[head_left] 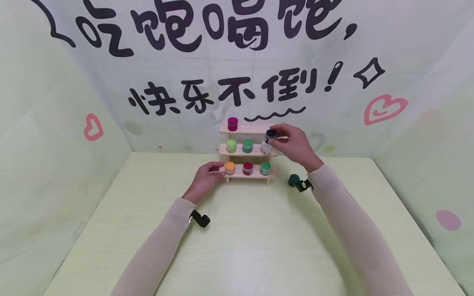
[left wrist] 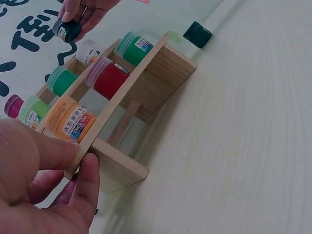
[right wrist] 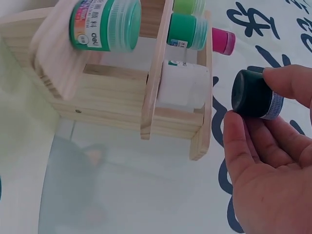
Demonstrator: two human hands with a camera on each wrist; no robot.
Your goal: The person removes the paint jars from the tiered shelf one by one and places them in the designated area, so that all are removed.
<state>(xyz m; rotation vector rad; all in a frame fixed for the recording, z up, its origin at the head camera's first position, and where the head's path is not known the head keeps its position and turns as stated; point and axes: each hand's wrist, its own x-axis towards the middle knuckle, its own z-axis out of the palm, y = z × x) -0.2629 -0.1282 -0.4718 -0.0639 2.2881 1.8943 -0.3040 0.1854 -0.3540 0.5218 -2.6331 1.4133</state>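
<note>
My right hand (head_left: pixel 296 144) holds a small dark paint jar (right wrist: pixel 253 95) between thumb and fingers, near the right end of the top shelf and above the white jar (right wrist: pixel 183 84). My left hand (head_left: pixel 205 177) pinches the left end of the bottom board of a three-tier wooden rack (head_left: pixel 252 149). The bottom tier carries an orange jar (left wrist: pixel 71 118), a red jar (left wrist: pixel 107 78) and a green jar (left wrist: pixel 134 48). On the middle tier stand a light green jar (head_left: pixel 231 146), another green jar (head_left: pixel 247 146) and the white one. A magenta jar (head_left: pixel 232 124) stands at the top left.
A dark green jar (head_left: pixel 294 180) rests on the pale table (head_left: pixel 244 246), right of the rack. Behind the rack rises a white cloth wall (head_left: pixel 177 135) with black lettering. Similar side walls border the table left and right.
</note>
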